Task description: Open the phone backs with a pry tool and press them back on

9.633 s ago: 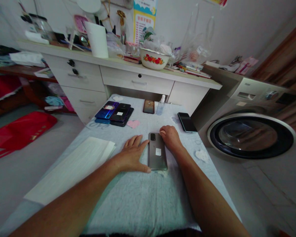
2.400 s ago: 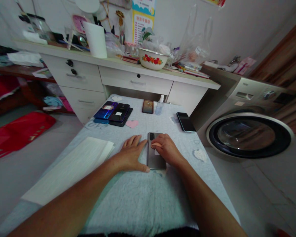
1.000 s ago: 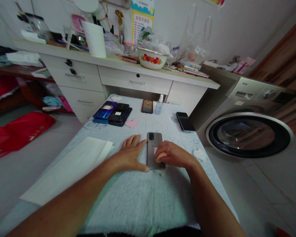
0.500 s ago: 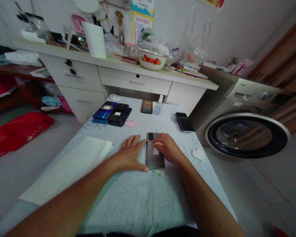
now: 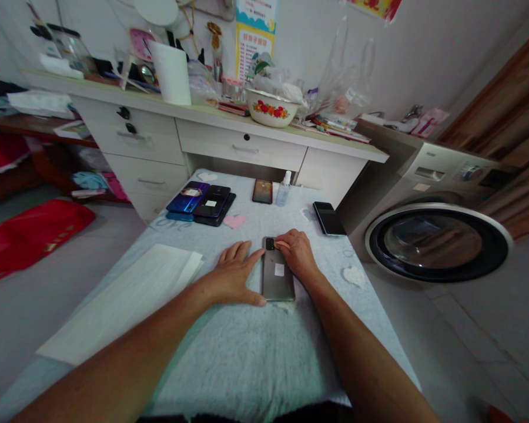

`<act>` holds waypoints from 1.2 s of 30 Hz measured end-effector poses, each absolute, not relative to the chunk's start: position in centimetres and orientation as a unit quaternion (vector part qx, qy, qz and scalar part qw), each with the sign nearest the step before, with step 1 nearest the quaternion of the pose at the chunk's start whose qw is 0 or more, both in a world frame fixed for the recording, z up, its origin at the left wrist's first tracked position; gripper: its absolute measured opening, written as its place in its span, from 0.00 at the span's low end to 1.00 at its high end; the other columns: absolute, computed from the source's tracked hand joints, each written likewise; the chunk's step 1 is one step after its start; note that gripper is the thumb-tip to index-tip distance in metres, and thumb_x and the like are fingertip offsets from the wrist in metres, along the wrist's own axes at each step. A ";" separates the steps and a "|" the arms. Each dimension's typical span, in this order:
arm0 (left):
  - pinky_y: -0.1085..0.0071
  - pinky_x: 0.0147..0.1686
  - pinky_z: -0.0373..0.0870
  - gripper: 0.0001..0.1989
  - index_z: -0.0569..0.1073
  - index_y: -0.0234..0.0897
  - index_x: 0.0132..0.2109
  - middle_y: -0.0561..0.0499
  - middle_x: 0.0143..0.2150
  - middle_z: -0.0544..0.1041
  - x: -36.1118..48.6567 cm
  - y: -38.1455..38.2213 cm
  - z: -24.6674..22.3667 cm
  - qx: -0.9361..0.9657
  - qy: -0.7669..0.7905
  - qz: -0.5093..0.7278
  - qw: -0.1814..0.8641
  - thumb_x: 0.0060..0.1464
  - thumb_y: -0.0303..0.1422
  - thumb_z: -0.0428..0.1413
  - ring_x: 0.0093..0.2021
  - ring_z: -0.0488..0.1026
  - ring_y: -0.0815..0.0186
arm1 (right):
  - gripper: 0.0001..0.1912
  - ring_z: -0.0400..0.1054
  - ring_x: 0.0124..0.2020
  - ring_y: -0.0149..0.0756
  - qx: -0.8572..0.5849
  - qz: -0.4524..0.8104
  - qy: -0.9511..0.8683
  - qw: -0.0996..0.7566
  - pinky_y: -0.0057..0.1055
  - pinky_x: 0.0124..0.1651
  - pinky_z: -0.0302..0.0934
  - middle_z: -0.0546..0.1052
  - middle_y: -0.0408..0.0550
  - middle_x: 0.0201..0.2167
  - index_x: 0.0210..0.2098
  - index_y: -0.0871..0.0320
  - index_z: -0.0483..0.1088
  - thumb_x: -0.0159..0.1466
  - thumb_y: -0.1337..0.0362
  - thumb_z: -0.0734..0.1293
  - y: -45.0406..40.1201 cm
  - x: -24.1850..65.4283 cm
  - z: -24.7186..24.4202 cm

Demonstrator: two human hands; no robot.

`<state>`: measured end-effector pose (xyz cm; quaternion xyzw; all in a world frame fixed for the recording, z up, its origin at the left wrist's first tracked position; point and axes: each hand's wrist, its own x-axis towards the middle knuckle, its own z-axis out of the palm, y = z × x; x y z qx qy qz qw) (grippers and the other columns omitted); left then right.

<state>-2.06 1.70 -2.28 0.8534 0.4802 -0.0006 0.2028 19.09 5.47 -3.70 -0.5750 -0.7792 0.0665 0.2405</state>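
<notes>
A grey phone [image 5: 278, 285] lies back up on the cloth-covered table, its camera block at the far end and a pale sticker on its back. My left hand [image 5: 235, 273] rests beside it with fingers spread, thumb and forefinger at the phone's left edge. Curled over the upper right of the phone, my right hand [image 5: 296, 251] has its fingers closed near the camera block. A small orange-tan thing shows at those fingertips, too small to make out.
Stacked phones [image 5: 203, 202] lie at the back left, near a brown phone [image 5: 262, 191] and a spray bottle [image 5: 283, 191]. Another phone [image 5: 329, 218] is at the right edge. Folded white paper [image 5: 127, 302] lies left. A washing machine [image 5: 441, 176] stands at the right.
My right hand has slid away from me along the phone, up to beside the camera block, uncovering the pale sticker. The left hand has barely moved.
</notes>
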 end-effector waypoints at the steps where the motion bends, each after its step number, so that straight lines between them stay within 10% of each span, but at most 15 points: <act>1: 0.47 0.64 0.41 0.59 0.45 0.41 0.70 0.38 0.73 0.39 -2.0 1.7 -2.2 0.854 0.480 -0.003 0.202 0.37 0.59 0.61 0.70 0.34 0.39 | 0.09 0.61 0.40 0.38 -0.585 0.057 -0.772 0.241 0.32 0.47 0.51 0.73 0.48 0.36 0.39 0.54 0.78 0.66 0.62 0.64 5.5 19.1 -3.8; 36: 0.46 0.64 0.40 0.59 0.45 0.41 0.70 0.37 0.73 0.38 -2.1 1.6 -2.0 0.852 0.480 -0.003 0.209 0.37 0.59 0.61 0.70 0.33 0.39 | 0.08 0.65 0.38 0.36 -0.556 0.095 -0.805 0.185 0.31 0.44 0.54 0.74 0.48 0.33 0.35 0.57 0.78 0.64 0.68 0.65 5.9 21.0 -1.5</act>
